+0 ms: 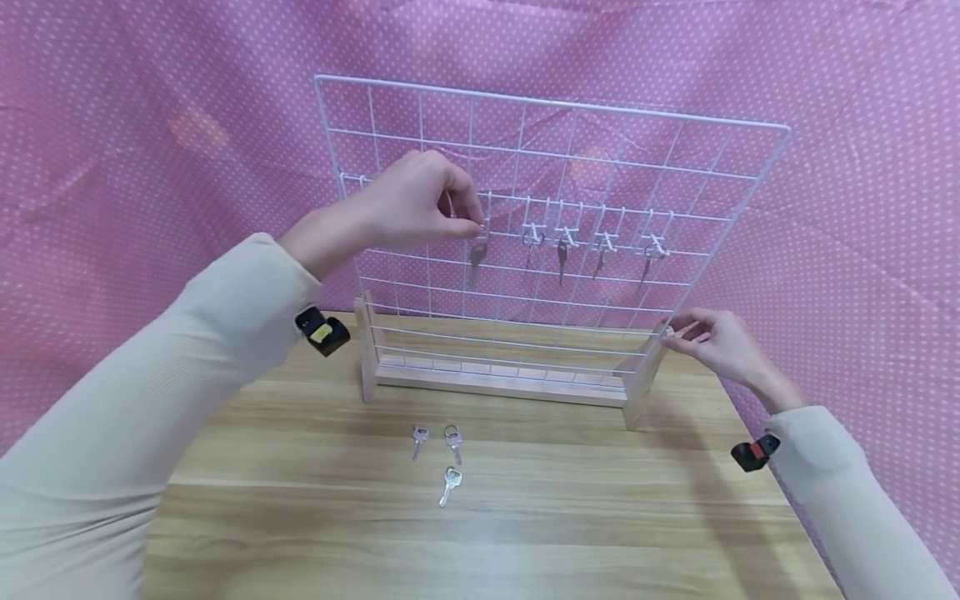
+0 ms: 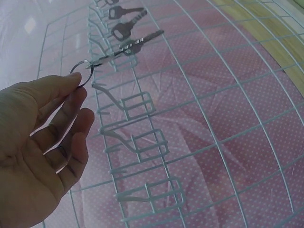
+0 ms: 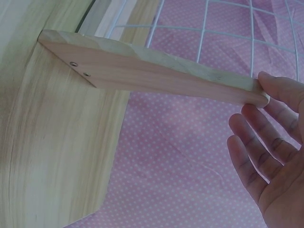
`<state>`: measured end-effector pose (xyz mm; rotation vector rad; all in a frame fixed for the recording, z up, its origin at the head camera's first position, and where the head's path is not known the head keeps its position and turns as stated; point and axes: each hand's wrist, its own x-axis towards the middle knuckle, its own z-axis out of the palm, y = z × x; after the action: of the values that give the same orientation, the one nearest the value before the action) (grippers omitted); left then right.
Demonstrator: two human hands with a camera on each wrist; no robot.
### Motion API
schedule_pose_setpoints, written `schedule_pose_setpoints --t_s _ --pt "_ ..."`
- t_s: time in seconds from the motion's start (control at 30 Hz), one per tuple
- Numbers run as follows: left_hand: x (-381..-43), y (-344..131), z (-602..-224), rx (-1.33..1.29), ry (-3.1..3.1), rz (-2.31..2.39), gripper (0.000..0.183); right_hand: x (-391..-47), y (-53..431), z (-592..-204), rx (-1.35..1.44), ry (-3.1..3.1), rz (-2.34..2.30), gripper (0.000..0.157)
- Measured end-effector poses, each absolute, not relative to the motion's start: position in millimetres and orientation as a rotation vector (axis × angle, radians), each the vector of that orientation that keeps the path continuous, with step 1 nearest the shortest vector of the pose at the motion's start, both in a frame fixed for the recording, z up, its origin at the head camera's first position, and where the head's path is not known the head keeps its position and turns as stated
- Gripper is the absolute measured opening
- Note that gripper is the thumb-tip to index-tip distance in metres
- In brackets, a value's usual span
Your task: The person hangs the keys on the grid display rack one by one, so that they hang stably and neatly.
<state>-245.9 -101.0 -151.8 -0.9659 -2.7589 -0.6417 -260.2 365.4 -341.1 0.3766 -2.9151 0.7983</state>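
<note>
My left hand (image 1: 423, 200) is in front of a white wire grid rack (image 1: 555, 102), pinching a thin metal key ring (image 2: 71, 70) between thumb and forefinger. A key (image 1: 477, 254) dangles from that ring near the row of hooks. Bare white hooks (image 2: 137, 105) show beside this hand in the left wrist view. To the right along the row, several keys (image 1: 562, 260) hang on hooks by their rings. Low on the right, my right hand (image 1: 720, 346) grips the upper end of the rack's wooden side support (image 3: 156, 71) between thumb and fingers.
Three loose keys lie on the wooden table (image 1: 315, 517) in front of the rack: one on the left (image 1: 420, 440), another with a ring (image 1: 454, 442), and a nearer key (image 1: 451, 483). Pink dotted cloth (image 1: 862, 208) hangs behind and around the table.
</note>
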Motion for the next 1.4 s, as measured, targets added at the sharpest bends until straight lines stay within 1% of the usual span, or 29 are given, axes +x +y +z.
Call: schedule_pose_setpoints --t_s 0.37,0.7,0.9,1.03,1.23,1.4 --pt "-262 -105 -158 -0.900 -2.765 -0.633 0.012 -261 363 -340 0.372 -2.919 0.796 0.041" --pt "-265 -109 -163 -0.875 -2.779 -0.631 0.012 -260 362 -341 0.363 -2.918 0.798 0.042" --pt "-247 -118 -160 -0.858 -2.695 -0.712 0.010 -259 362 -341 0.379 -2.914 0.794 0.042" --pt "-231 -125 -167 -0.946 -2.641 -0.709 0.007 -260 361 -341 0.382 -2.911 0.796 0.042" --pt "-208 -132 -194 -1.120 -2.584 -0.721 0.004 -259 362 -341 0.387 -2.903 0.804 0.040" --pt "-195 -135 -227 -1.168 -2.612 -0.781 0.003 -259 363 -341 0.382 -2.903 0.798 0.039"
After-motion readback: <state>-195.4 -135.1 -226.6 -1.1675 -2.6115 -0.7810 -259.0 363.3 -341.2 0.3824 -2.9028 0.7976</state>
